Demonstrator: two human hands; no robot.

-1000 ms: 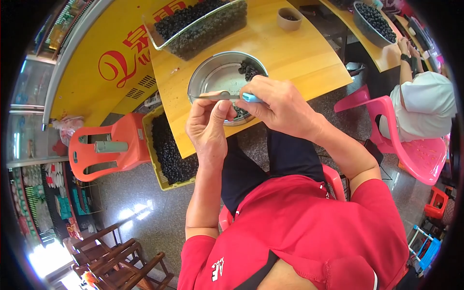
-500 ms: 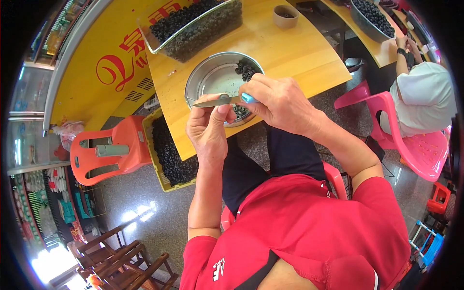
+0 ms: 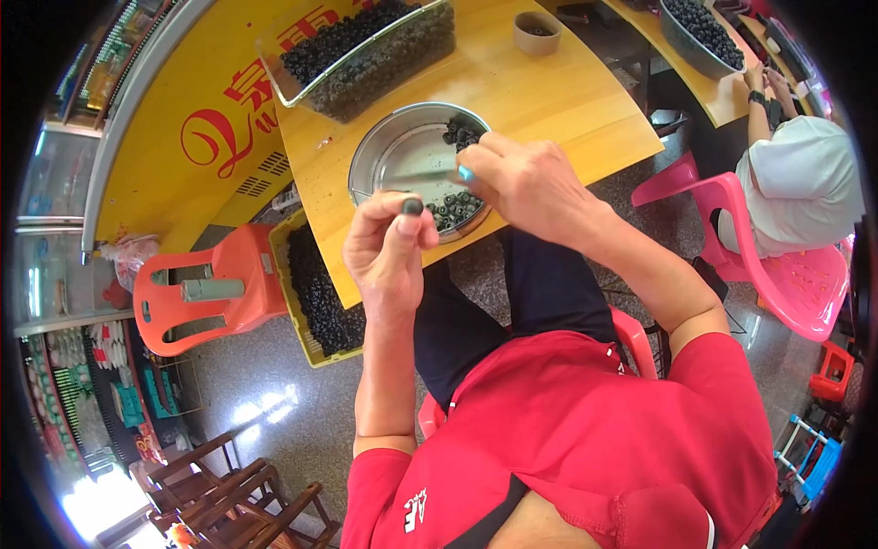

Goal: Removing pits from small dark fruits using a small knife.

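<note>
My left hand point(image 3: 389, 252) pinches a small dark round piece point(image 3: 412, 207) between thumb and fingertips, held up at the near left side of a round metal basin point(image 3: 364, 151). A knife point(image 3: 466, 174) with a light blue handle is gripped in my right hand point(image 3: 535, 188), over the basin's right side. Its blade is smeared by motion and points left, apart from the piece. Inside the basin, whole dark pieces point(image 3: 460, 131) lie at the far right. Pieces with pale, ring-like cut faces point(image 3: 455, 210) gather at the near right.
A clear tub point(image 3: 370, 46) of dark pieces stands at the table's back, near a small brown bowl point(image 3: 537, 41). On the floor at left, a yellow crate point(image 3: 294, 302) of dark pieces adjoins an orange chair point(image 3: 247, 284). A co-worker point(image 3: 805, 174) sits at right.
The knife has moved off the left hand's fingertips, to the right and slightly up. My left hand has dropped a little, and the dark piece now shows more plainly.
</note>
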